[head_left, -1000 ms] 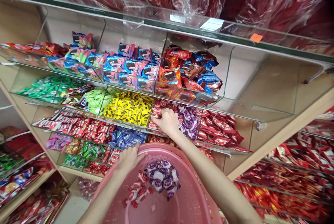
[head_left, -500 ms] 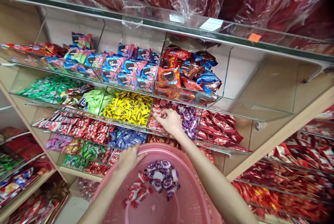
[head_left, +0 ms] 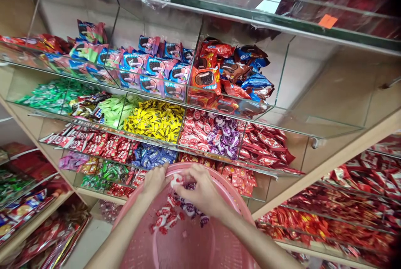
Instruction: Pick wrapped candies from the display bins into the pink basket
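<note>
The rim of a pink plastic basket point(head_left: 233, 196) is gripped by my left hand point(head_left: 155, 183), its fingers closed over the far left edge. My right hand point(head_left: 200, 189) is over the basket's inside, fingers curled, with a red-and-white wrapped candy point(head_left: 177, 180) at the thumb and fingertips. Below it, red-and-white candies point(head_left: 167, 216) and purple-and-white candies point(head_left: 189, 209) lie in the basket, the purple ones partly hidden by that hand. Beyond the rim, a shelf compartment holds more red-and-white candies point(head_left: 196, 129) beside purple ones point(head_left: 227, 137).
Glass-fronted shelves rise ahead, with yellow-wrapped candies point(head_left: 153, 120), blue packets point(head_left: 153, 156) and packaged cookies point(head_left: 205, 79). A glass shelf edge point(head_left: 225, 16) runs across above. Red-packaged sweets point(head_left: 338, 202) fill shelves at the right, and more packets point(head_left: 19, 208) stand at lower left.
My right hand has come back and down from the red-and-white candy compartment to over the basket, bringing a candy. My left hand stays on the rim. The view has shifted slightly.
</note>
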Tool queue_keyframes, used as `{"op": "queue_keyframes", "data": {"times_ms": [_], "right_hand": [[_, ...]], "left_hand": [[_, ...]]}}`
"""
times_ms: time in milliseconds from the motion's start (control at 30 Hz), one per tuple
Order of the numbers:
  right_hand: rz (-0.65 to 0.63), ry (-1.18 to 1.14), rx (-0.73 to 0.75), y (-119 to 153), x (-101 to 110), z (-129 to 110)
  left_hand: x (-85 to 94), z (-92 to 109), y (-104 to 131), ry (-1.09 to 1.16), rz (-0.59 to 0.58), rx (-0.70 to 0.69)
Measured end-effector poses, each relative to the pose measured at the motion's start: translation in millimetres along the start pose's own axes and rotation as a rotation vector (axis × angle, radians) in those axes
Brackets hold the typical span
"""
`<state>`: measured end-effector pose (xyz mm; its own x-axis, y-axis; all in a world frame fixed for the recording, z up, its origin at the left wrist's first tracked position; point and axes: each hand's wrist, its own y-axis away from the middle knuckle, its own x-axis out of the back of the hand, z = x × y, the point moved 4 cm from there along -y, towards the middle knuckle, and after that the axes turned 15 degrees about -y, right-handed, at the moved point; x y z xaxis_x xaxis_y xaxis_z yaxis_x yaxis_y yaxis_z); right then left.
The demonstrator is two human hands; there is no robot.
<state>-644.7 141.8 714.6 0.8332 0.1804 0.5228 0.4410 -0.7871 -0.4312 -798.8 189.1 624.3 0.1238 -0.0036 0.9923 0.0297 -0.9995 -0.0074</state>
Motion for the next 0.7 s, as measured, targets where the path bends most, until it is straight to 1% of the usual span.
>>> {"op": "queue_keyframes", "data": {"times_ms": [67, 133, 200, 267, 333, 400, 467, 567, 700], "right_hand": [[-0.086, 0.026, -0.079, 14, -19, 24], [-0.173, 0.11, -0.145, 25, -36, 49], [-0.242, 0.23, -0.154, 33, -52, 68], [-0.298, 0.352, -0.109, 37, -65, 78], [-0.357, 0.454, -0.037, 39, -78, 81], [-0.408, 0.524, 0.034, 38, -88, 79], [-0.432, 0.563, 0.086, 36, -96, 75], [-0.424, 0.599, 0.112, 33, -107, 73], [-0.403, 0.633, 0.1, 32, -119, 77]], "left_hand": [[0.8, 0, 1, 0.01, 0.014, 0.002], [1.0, 0, 1, 0.027, 0.042, 0.01], [0.7, 0, 1, 0.034, 0.063, 0.01], [0.0, 0, 1, 0.042, 0.061, 0.012], [-0.4, 0, 1, 0.055, 0.045, 0.015], [-0.3, -1, 1, 0.064, 0.032, 0.022], [-0.1, -1, 1, 0.065, 0.026, 0.026], [-0.2, 0, 1, 0.063, 0.034, 0.017], [-1.6, -1, 0, 0.056, 0.068, 0.014]]}}
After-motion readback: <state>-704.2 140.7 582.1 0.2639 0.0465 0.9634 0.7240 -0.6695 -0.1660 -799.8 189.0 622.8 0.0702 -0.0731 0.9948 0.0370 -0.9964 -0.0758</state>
